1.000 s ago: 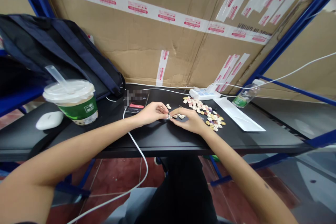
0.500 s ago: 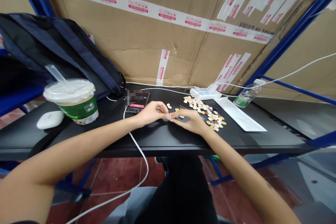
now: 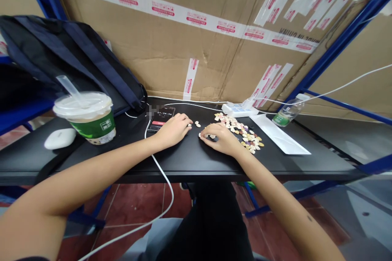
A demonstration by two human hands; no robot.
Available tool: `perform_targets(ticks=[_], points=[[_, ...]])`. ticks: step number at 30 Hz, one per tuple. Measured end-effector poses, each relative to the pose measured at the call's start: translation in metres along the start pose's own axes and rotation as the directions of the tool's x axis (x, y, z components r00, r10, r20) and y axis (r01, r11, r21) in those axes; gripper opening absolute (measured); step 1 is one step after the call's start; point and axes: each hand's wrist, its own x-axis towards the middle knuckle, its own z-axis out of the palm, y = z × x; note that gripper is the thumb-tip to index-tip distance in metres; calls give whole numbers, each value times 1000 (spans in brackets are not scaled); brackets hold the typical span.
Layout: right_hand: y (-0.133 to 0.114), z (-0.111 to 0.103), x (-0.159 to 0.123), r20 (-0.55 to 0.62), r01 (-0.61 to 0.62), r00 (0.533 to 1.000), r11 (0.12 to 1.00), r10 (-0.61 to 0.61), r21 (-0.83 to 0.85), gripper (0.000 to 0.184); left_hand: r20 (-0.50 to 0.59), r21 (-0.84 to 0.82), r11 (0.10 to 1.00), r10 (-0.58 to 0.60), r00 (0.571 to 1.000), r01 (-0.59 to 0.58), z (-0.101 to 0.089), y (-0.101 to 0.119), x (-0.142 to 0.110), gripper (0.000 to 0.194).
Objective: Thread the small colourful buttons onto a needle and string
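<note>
Curling my bare left hand (image 3: 176,129) just right of the flat black phone (image 3: 161,119), and there's a tiny pale oval piece (image 3: 190,125) at my fingertips, though honestly I can't tell if I'm pinching it or only touching it. My bare right hand (image 3: 219,136) is further right of the phone, fingers bent over a few small cream pieces (image 3: 211,136), thumb and index tips close together; can't tell if they've got one either. Main heap of little cream, yellow and brown ovals (image 3: 229,121) is well right of the phone, green-labelled lidded cup (image 3: 92,124) left of it.
</note>
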Motion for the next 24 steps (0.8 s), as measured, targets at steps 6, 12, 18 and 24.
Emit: perform_targets(ticks=[6,12,18,24], points=[[-2,-6,-1,-30,-71,997,976,67,-205,10,93,220,973,46,995,-66,3,-7,-3,28],[2,1,6,47,-90,994,974,102,-206,37,143,-79,991,117,983,-107,0,9,-1,13],[4,4,5,87,-26,996,993,37,-116,28,164,-313,949,76,984,-21,-1,12,-1,9],[0,4,2,62,41,997,996,-46,75,18,205,-366,930,58,977,22,1,8,-1,15]])
